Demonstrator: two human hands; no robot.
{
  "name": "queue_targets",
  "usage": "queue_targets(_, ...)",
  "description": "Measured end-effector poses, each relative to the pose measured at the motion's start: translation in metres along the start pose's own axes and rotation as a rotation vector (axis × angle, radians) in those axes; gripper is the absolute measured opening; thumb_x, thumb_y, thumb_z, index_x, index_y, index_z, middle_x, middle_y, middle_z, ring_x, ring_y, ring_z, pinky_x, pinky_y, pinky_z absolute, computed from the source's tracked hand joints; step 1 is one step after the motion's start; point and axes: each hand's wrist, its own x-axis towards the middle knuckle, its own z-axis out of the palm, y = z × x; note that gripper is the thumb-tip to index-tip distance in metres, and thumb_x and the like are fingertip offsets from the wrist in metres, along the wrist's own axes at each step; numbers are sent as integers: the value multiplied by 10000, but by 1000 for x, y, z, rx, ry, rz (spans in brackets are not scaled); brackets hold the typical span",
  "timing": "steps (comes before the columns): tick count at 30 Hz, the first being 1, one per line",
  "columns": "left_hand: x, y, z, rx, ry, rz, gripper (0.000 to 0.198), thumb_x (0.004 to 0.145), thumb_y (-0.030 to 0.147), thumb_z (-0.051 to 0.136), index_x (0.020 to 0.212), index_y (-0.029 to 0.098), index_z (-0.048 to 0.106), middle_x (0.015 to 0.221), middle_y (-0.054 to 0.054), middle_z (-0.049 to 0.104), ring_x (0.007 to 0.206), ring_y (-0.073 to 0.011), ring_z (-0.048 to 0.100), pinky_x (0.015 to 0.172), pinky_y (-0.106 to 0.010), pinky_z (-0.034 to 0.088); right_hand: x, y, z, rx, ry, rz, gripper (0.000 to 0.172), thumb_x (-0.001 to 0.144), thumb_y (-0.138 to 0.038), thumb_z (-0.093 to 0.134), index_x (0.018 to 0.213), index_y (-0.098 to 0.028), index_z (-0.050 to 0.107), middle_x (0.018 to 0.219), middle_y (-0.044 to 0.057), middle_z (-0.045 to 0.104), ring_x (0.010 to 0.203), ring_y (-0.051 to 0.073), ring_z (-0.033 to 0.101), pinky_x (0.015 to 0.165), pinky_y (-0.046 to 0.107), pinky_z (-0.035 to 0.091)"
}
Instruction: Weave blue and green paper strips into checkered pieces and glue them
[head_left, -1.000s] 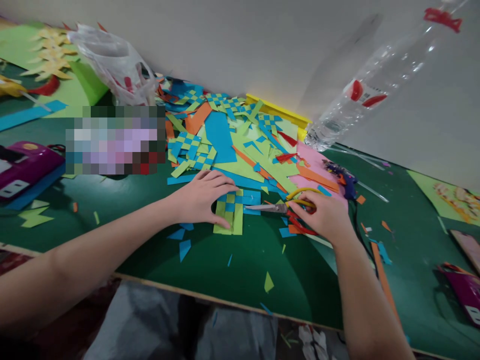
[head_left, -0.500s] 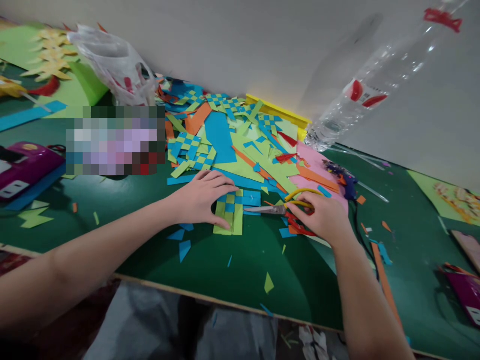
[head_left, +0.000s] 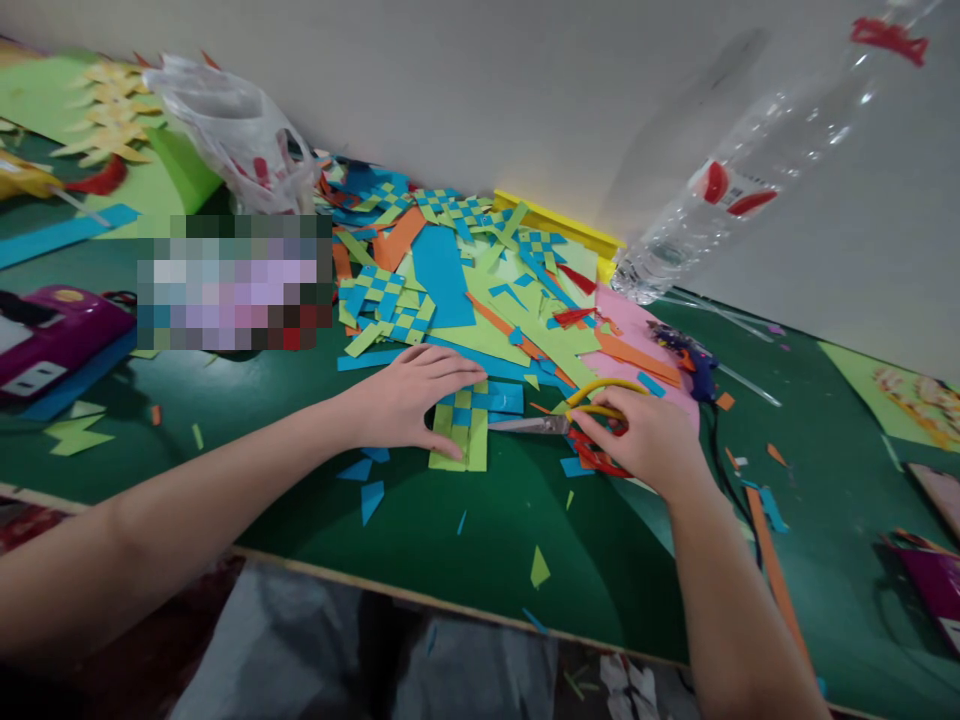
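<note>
My left hand [head_left: 416,395] lies with thumb and fingers spread over a small mat [head_left: 465,455] of woven green and blue paper strips, partly covering it. A few blue strip ends [head_left: 504,397] stick out from the mat's right side. In my right hand [head_left: 652,430] is a pair of scissors [head_left: 536,425], held by handles showing yellow and red. The blades point left, and their tip is at the mat's right edge, by the blue strip ends. Whether the tip touches the paper I cannot tell.
Behind my hands is a heap of woven pieces and paper strips [head_left: 442,270]. A clear plastic bottle [head_left: 690,220] leans at the wall. A white plastic bag [head_left: 232,120] stands back left, a purple device [head_left: 64,335] at left. Paper scraps [head_left: 372,500] lie about the green table [head_left: 480,540].
The scissor blades have tilted slightly and look closer together, with the tip still by the mat's right edge. My left hand has stayed on the mat. The view has shifted a little.
</note>
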Motion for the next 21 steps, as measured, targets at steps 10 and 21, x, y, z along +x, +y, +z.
queue_targets(10, 0, -3, 3, -1, -6, 46, 848, 737, 748, 563, 1418, 254, 458, 1452, -57, 505, 1370, -271, 376, 1151, -408, 197, -1, 6, -6, 6, 73, 4, 314, 853, -513, 582, 790, -215, 658, 800, 28, 728, 666, 175, 643, 556, 285, 382)
queue_targets(21, 0, -1, 2, -35, 11, 20, 839, 712, 729, 612, 1411, 287, 472, 1417, -66, 541, 1355, -284, 394, 1153, -447, 200, 0, 4, -1, -16, 54, -48, 357, 862, -549, 552, 818, -210, 658, 750, 34, 714, 635, 187, 636, 552, 298, 380)
